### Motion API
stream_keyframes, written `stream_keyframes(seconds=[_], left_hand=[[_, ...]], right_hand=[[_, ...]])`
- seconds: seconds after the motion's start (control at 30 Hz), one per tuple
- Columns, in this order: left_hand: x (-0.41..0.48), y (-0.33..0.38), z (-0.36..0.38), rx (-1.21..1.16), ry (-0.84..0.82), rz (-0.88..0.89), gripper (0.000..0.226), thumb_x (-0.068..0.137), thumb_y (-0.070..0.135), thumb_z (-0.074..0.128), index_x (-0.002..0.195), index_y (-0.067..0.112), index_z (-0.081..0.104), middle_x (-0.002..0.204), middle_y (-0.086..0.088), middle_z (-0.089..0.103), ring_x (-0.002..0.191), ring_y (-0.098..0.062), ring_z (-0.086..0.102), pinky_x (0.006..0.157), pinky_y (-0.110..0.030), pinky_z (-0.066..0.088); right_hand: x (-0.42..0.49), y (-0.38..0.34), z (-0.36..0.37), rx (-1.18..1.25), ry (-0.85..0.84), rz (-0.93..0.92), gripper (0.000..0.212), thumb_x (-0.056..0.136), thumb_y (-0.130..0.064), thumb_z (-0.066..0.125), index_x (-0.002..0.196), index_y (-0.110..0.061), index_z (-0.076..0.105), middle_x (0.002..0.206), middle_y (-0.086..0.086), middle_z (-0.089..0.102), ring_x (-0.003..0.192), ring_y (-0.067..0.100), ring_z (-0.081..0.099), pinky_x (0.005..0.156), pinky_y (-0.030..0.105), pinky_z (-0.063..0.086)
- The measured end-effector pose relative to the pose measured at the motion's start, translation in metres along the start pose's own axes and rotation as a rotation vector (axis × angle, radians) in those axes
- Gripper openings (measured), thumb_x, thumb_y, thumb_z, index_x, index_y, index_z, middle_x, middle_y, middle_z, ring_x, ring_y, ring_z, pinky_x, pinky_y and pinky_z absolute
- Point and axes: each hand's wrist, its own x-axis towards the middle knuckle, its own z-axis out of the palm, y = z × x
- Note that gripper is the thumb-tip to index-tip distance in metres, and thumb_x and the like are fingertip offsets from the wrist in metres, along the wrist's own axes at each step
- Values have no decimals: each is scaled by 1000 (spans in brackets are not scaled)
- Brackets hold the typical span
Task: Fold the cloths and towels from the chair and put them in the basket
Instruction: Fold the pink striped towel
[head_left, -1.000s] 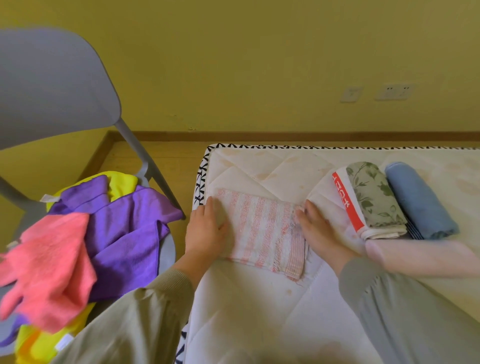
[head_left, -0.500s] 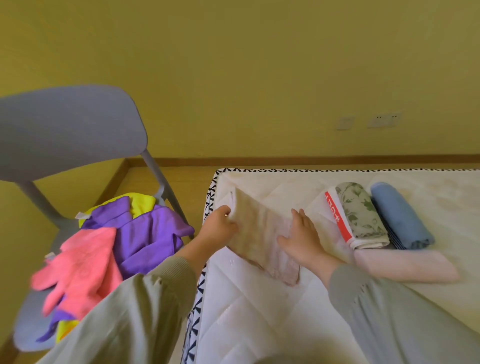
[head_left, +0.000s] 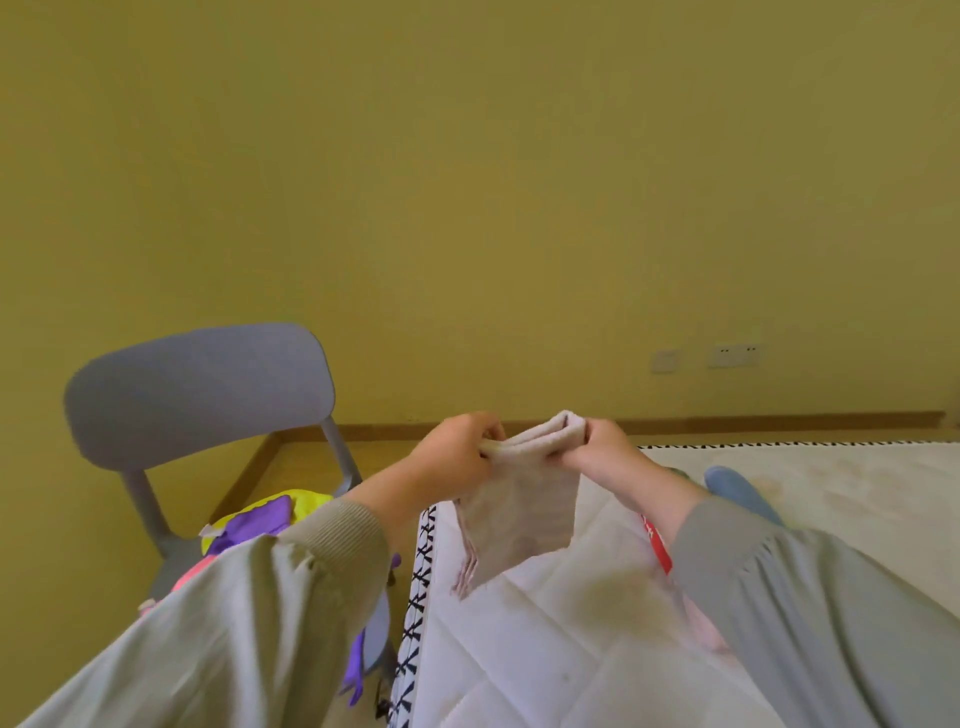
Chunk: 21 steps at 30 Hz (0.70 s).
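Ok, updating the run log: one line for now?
left hand: pinches top edge of pale pink folded cloth towel | right hand: same edge | towel: hangs over white quilted mattress

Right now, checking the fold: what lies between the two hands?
Head view: the towel, its folded top edge stretched from left hand to right hand; the rest hangs above the mattress.

Quilted white mattress (head_left: 545, 649), black-patterned along its left edge; near the far edge lies a blue rolled towel (head_left: 740, 493), a red-banded cloth (head_left: 655, 545) near it.
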Motion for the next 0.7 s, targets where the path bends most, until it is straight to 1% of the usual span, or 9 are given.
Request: stream_keyframes(seconds=[0.13, 0.23, 0.33, 0.37, 0.43, 0.5, 0.57, 0.63, 0.7], left_hand=[[-15, 7, -30, 65, 45, 0, 26, 79, 2, 47, 97, 18, 56, 83, 3, 54, 77, -19, 50, 58, -25, 33], [-30, 12, -52, 87, 81, -40, 29, 80, 5, 49, 104, 16, 59, 84, 2, 55, 77, -20, 52, 59, -25, 37], [-47, 15, -75, 115, 164, -148, 6, 80, 16, 61, 86, 15, 62, 69, 4, 51, 69, -19, 50, 53, -25, 35], [-52, 16, -83, 87, 190, -202, 12, 79, 20, 66, 73, 14, 58, 62, 3, 49, 64, -19, 48, 49, -25, 33], [-62, 16, -96, -85, 227, -313, 32, 75, 24, 74, 57, 13, 50, 52, 2, 43, 52, -16, 42, 45, -22, 33], [-74, 16, -107, -330, 284, -403, 32, 74, 23, 76, 57, 12, 51, 52, 1, 43, 49, -15, 41, 47, -21, 38], [-84, 15, -116, -578, 341, -415, 22, 75, 22, 77, 65, 12, 60, 60, -1, 53, 57, -17, 51, 56, -24, 46], [-94, 17, -123, -777, 394, -355, 14, 79, 23, 75, 75, 13, 66, 76, -5, 65, 72, -22, 62, 72, -33, 53], [-101, 20, -129, -844, 459, -304, 10, 85, 26, 69, 81, 17, 67, 87, -7, 70, 84, -25, 67, 82, -40, 55]], right_hand=[[-17, -29, -2, 100, -20, -60, 24, 74, 2, 73, 83, -20, 68, 73, -13, 70, 72, 4, 63, 58, 12, 47], [-31, -50, 1, 114, -31, -104, 20, 74, 0, 74, 79, -19, 68, 77, -6, 70, 77, 12, 64, 68, 23, 50], [-45, -69, 2, 75, -14, -122, 17, 75, -4, 74, 78, -18, 66, 79, 1, 67, 75, 17, 61, 70, 30, 45], [-49, -75, 3, 64, -7, -135, 17, 75, -5, 75, 78, -18, 66, 80, 0, 67, 75, 17, 61, 71, 30, 46], [-58, -88, 4, 75, 3, -169, 17, 76, -5, 74, 78, -20, 66, 80, -3, 68, 79, 16, 63, 76, 31, 50], [-66, -100, 5, 85, 9, -197, 13, 80, -7, 72, 78, -19, 65, 79, -3, 67, 78, 16, 62, 76, 32, 51], [-74, -112, 6, 65, 28, -229, 4, 81, -7, 69, 82, -8, 66, 79, 3, 65, 75, 17, 60, 74, 35, 53], [-82, -127, 7, 27, 57, -284, 9, 81, -2, 68, 87, 1, 64, 82, 9, 64, 75, 21, 61, 76, 42, 56], [-91, -142, 11, -28, 93, -353, 16, 78, 2, 66, 84, -9, 57, 80, 9, 62, 72, 23, 60, 70, 45, 56]])
